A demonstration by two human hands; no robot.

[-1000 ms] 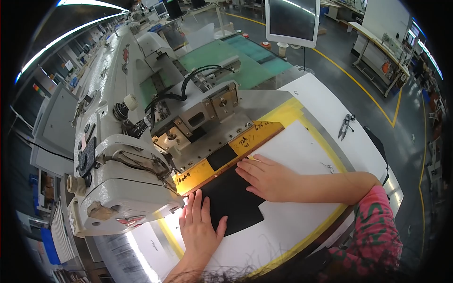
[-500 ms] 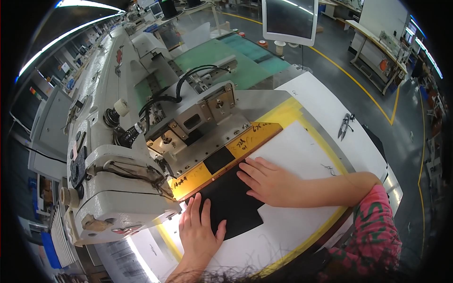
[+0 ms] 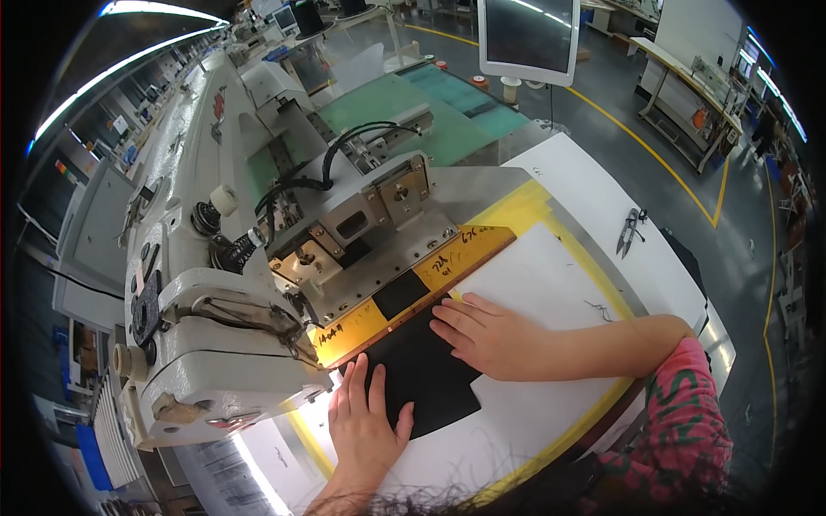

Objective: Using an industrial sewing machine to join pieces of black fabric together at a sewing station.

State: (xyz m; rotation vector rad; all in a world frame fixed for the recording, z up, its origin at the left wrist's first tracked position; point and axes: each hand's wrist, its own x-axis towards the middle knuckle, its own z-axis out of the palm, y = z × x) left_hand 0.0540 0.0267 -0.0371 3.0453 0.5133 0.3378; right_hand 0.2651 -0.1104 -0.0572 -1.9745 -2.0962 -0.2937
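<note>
A black fabric piece [image 3: 428,376] lies on the white work surface [image 3: 508,434], its far edge against the yellow clamp plate [image 3: 456,256] of a sewing machine [image 3: 232,344]. My left hand [image 3: 366,427] rests flat on its left side, fingers stretched toward the plate, thumb apart. On the right side my right hand [image 3: 492,338] lies flat, fingertips on the fabric near the plate's edge. Both hands are open and press from above without gripping. More black material shows through the window in the plate. The fabric's far edge is hidden by the plate.
Yellow tape [image 3: 594,275] borders the white surface. Small thread snips [image 3: 630,232] lie on the table at the right. Behind the machine are a green board [image 3: 413,112], thread spools [image 3: 510,89] and a screen [image 3: 528,39]. A metal clamp head [image 3: 370,219] sits above the plate.
Almost nothing differs. Both hands stay flat on the black fabric, with only a very slight shift in the picture.
</note>
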